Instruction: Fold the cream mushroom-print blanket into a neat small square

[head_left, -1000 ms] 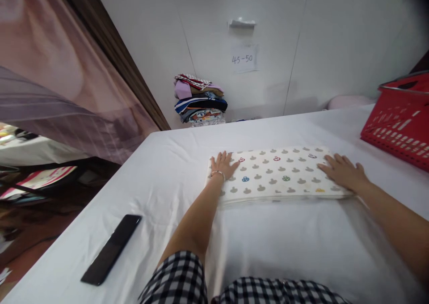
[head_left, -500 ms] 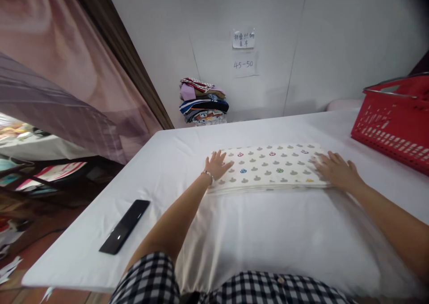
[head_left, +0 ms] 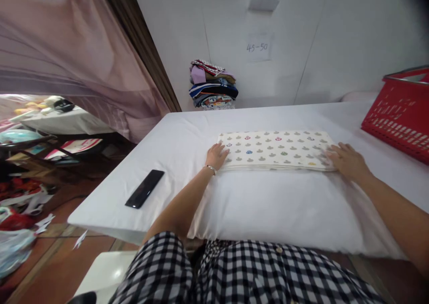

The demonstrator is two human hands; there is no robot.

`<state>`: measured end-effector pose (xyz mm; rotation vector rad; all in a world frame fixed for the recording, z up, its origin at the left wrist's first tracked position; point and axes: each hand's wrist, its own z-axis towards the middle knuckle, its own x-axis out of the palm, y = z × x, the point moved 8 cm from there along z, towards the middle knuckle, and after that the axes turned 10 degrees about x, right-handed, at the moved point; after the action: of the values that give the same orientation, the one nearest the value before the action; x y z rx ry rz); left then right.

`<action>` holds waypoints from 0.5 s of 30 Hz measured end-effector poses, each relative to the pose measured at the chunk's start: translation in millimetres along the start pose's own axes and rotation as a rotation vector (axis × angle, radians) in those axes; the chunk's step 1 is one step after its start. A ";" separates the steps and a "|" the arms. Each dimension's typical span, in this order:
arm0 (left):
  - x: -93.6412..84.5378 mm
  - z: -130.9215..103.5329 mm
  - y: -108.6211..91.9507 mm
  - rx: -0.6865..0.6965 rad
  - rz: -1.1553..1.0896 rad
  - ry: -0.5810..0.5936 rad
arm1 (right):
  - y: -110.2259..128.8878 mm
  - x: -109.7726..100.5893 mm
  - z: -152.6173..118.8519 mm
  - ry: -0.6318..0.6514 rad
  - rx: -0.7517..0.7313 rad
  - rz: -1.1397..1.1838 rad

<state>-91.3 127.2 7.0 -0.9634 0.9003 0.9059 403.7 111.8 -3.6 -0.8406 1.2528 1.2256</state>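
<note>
Both hands (head_left: 217, 156) (head_left: 349, 162) have slid outward on the folded, grey-patterned white cloth (head_left: 273, 150).

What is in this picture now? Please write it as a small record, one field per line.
Left hand: on the left end of a white, folded, rectangular printed cloth
Right hand: on the cloth's right end
Surface: white fabric-covered table
Left side: glossy black rectangular slab
Right side: red slotted plastic basket
Behind table: stack of folded multicoloured textiles
Notice: white paper marked 45-50, on the pale wall
</note>
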 end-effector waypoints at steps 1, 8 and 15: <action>-2.1 -6.5 -9.6 0.067 0.008 -0.017 | 4.8 -3.7 -5.7 -0.021 -0.043 0.047; 7.8 -34.1 -93.7 0.460 -0.005 0.032 | 71.6 -13.0 -54.2 -0.076 -0.426 0.234; 27.0 -21.5 -116.5 0.470 0.049 0.082 | 95.3 -3.8 -64.5 -0.125 -0.577 0.135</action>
<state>20.0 78.4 7.8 -0.5765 1.1478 0.6557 297.3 68.5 3.1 -1.0801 0.8695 1.7620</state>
